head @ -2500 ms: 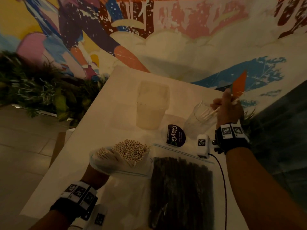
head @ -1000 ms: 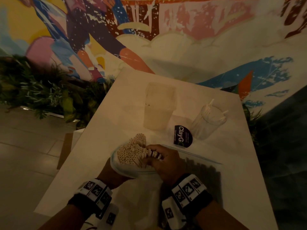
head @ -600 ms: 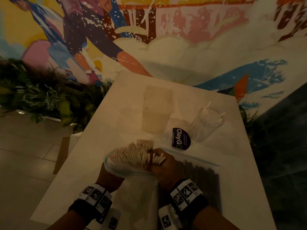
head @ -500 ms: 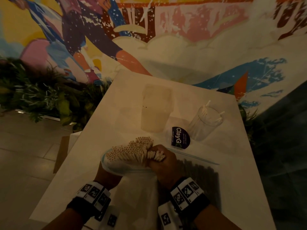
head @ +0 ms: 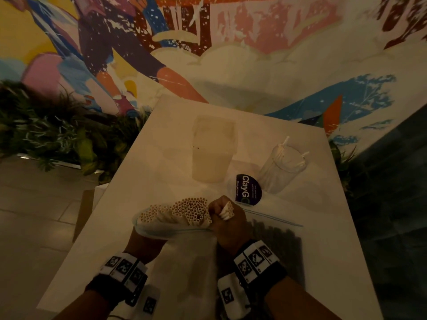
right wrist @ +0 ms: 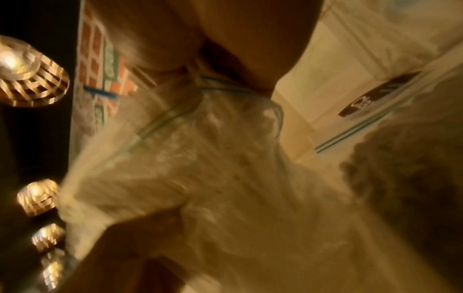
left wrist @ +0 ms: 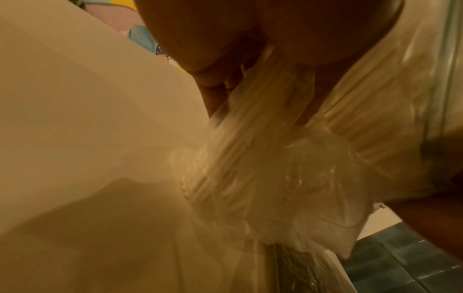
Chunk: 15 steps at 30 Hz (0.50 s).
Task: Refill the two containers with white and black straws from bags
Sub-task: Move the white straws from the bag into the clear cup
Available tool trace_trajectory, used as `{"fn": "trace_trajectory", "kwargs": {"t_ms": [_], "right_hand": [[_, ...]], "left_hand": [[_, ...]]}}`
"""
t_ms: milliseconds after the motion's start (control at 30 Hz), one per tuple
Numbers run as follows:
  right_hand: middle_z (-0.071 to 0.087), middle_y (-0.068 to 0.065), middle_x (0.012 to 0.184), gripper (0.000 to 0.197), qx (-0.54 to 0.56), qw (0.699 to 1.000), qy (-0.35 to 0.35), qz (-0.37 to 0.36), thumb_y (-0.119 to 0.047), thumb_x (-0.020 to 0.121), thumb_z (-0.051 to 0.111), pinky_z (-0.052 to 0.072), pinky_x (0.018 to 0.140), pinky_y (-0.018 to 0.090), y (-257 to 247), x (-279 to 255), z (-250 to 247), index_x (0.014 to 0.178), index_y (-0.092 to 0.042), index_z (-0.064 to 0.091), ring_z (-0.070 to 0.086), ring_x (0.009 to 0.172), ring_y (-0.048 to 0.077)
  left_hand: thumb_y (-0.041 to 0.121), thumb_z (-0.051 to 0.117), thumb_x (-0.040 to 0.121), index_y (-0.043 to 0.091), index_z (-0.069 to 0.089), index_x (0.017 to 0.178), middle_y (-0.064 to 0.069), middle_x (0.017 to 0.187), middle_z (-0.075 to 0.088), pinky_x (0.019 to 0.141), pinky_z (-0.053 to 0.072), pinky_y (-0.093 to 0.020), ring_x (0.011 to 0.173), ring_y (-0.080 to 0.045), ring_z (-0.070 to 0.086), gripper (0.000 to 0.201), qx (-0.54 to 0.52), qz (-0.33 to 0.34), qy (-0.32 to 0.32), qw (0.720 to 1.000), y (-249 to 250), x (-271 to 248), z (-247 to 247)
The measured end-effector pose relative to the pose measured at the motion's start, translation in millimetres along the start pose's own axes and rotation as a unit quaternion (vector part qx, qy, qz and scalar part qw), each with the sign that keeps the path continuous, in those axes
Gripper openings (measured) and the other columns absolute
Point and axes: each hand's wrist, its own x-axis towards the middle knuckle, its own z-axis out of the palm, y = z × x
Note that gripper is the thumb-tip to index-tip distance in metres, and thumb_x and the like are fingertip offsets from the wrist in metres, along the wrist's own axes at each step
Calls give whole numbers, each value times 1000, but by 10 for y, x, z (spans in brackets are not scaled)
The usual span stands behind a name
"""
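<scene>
A clear zip bag of white straws stands tilted on the white table, its mouth towards me. My left hand grips the bag from below. My right hand holds a small bunch of white straws at the bag's right edge. A clear container with a few white straws stands at the back right. A frosted container stands at the back middle. The bag of black straws lies flat under my right forearm.
A round dark "ClayGo" sticker disc lies between the two containers and the bags. Green plants line the floor left of the table. A painted mural wall rises behind the table's far edge.
My right hand left the clear container, came back to the bag of white straws and closed on a small bunch there. The left hand kept holding the bag.
</scene>
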Motion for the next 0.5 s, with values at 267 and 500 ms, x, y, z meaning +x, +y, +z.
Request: {"fn": "trace_trajectory", "kwargs": {"t_ms": [267, 500], "right_hand": [[63, -3, 69, 26, 198, 979, 48, -16, 1, 62, 51, 45, 65, 35, -348, 67, -158, 55, -22, 44, 56, 70, 16], [61, 8, 60, 33, 342, 932, 99, -69, 12, 57, 49, 45, 57, 28, -724, 114, -474, 57, -19, 39, 55, 58, 22]], "left_hand": [[7, 59, 83, 0, 69, 100, -21, 98, 68, 86, 52, -42, 87, -27, 60, 20, -31, -12, -1, 999, -120, 42, -68], [8, 67, 76, 38, 72, 75, 13, 69, 69, 75, 54, -25, 75, -7, 63, 30, -28, 52, -15, 998, -178, 84, -76]]}}
